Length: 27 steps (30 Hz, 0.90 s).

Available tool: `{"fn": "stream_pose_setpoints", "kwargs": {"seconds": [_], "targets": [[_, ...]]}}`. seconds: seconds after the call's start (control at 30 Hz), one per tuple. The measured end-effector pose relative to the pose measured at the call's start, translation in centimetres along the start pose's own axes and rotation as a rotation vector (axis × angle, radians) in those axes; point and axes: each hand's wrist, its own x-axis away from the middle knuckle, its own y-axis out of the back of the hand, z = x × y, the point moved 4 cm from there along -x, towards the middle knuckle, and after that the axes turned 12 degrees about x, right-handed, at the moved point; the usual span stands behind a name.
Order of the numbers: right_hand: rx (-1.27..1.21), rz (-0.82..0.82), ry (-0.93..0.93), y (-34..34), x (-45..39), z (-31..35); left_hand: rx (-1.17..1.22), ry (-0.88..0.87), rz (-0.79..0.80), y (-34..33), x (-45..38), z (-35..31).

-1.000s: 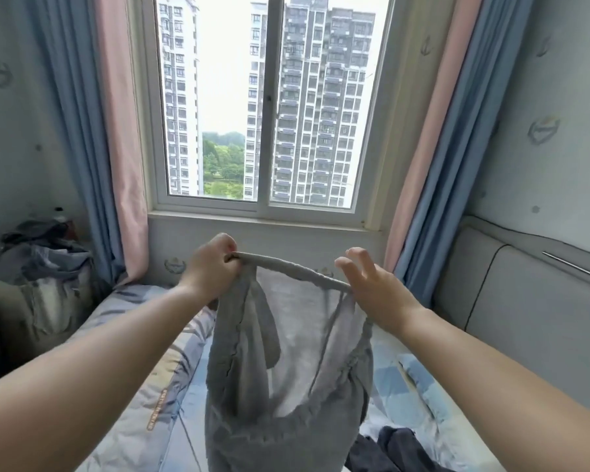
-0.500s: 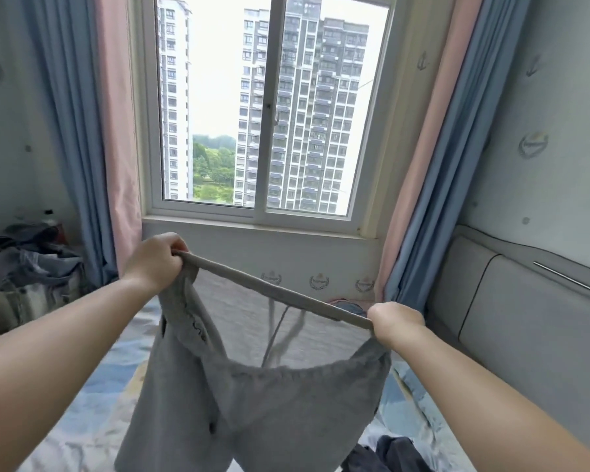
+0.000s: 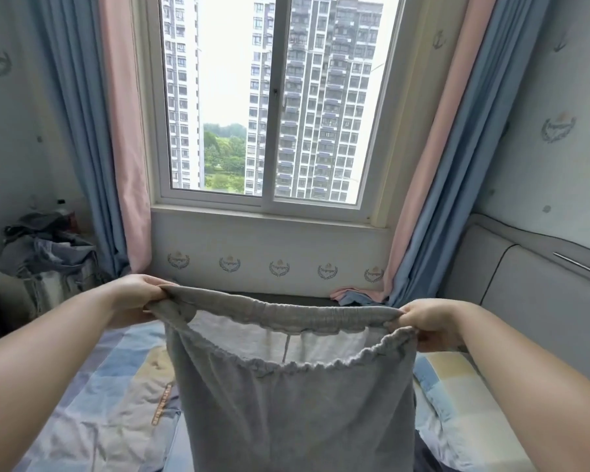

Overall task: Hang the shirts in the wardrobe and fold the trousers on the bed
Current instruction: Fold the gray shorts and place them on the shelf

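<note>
Grey trousers point(image 3: 297, 413) with an elastic waistband hang in front of me over the bed point(image 3: 109, 396). My left hand point(image 3: 138, 294) grips the waistband's left end and my right hand point(image 3: 430, 321) grips its right end. The waistband is stretched wide and level between them, with the opening facing me and a drawstring visible inside. The legs drop out of view at the bottom edge. No shirts or wardrobe are in view.
The bed has a blue, yellow and white patchwork cover. A padded grey headboard point(image 3: 532, 301) runs along the right. A pile of clothes and bags point(image 3: 41, 264) sits at the left. Window point(image 3: 266, 97) and curtains stand ahead.
My hands have moved apart and lower, pulling the waistband from a bunched, slanted hold to wide and level. The view has tilted down a little.
</note>
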Motion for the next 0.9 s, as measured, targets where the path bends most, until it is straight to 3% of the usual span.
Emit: {"fn": "stream_pose_setpoints", "kwargs": {"seconds": [0.13, 0.27, 0.33, 0.43, 0.6, 0.77, 0.9], "targets": [[0.041, -0.065, -0.023, 1.3, -1.6, -1.4, -0.106, 0.073, 0.084, -0.6, -0.3, 0.1], [0.477, -0.169, -0.192, 2.6, -2.7, -3.2, -0.094, 0.011, -0.151, -0.3, -2.5, 1.4], [0.510, -0.142, -0.294, 2.1, -4.0, -4.0, -0.024, -0.017, -0.222, -0.5, -3.8, 2.6], [0.355, -0.083, -0.335, -0.3, -7.0, -4.9, 0.119, 0.012, -0.250, -1.1, -6.2, 5.6], [-0.074, -0.290, -0.123, -3.3, -14.3, -3.8, 0.220, 0.078, -0.437, -0.9, -10.6, 10.9], [-0.556, -0.549, 0.096, -0.9, -19.2, 0.6, 0.229, -0.123, -0.471, -0.2, -14.3, 8.4], [-0.732, -0.700, 0.237, 2.0, -19.2, 2.9, 0.389, -0.262, -0.499, -0.1, -15.0, 5.2]]}}
